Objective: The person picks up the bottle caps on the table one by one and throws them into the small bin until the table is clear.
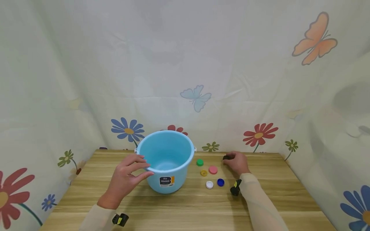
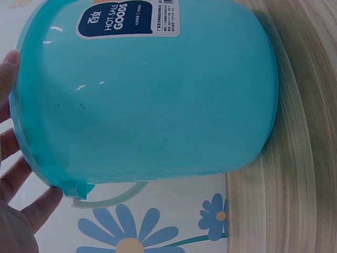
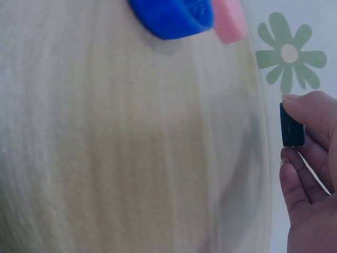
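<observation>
A light blue bucket (image 1: 167, 179) stands upright on the wooden table, a label on its front. My left hand (image 1: 128, 175) holds its rim at the near left, thumb outside and fingertips over the edge; in the left wrist view the bucket's side (image 2: 158, 105) fills most of the picture. Between thumb and fingers, my right hand (image 1: 237, 162) pinches a black bottle cap (image 3: 292, 126), slightly above the table in the right wrist view. Left of that hand lie a pink cap (image 1: 213, 169), a blue cap (image 1: 221, 182), a white cap (image 1: 209, 184), a yellow cap (image 1: 204, 173) and a green cap (image 1: 200, 162).
The wooden table (image 1: 188, 211) ends at a patterned curtain (image 1: 162, 64) with flowers and butterflies, which hangs behind and at both sides. The bucket's pale handle (image 2: 113, 200) hangs behind it in the left wrist view. Each wrist wears a small black camera.
</observation>
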Action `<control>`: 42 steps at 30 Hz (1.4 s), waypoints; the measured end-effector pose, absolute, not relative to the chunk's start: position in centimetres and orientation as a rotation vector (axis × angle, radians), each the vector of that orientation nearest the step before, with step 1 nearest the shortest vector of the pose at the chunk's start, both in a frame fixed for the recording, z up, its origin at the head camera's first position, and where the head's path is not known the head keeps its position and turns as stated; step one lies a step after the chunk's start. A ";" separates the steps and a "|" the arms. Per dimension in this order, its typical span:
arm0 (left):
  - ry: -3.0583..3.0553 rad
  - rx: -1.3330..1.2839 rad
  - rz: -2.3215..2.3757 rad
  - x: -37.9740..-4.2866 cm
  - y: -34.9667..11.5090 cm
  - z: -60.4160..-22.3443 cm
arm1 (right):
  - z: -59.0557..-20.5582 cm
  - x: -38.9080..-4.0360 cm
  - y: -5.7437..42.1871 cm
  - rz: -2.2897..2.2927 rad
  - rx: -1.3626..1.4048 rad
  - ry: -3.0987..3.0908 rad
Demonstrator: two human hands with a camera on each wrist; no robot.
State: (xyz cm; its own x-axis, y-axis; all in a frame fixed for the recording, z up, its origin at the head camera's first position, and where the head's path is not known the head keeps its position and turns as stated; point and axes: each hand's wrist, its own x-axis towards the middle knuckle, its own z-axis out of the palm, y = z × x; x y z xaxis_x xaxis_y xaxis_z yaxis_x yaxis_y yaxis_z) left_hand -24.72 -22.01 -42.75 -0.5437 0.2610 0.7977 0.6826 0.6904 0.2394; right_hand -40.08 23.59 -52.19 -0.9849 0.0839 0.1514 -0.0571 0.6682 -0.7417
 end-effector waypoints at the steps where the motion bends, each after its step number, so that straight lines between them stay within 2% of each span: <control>1: -2.131 -0.718 -0.698 -24.7 -22.0 -42.7 | -52.2 -40.2 23.7 1.229 -0.021 -2.714; 7: -2.134 -0.721 -0.675 -24.9 -22.0 -42.6 | -51.5 -40.2 23.8 1.346 -0.064 -2.728; 18: -2.075 -0.754 -0.667 -25.1 -21.9 -42.6 | -49.1 -38.8 22.7 1.235 0.055 -2.752; 42: -2.111 -0.734 -0.684 -24.7 -22.0 -42.7 | -46.2 -36.6 20.8 1.377 0.285 -2.626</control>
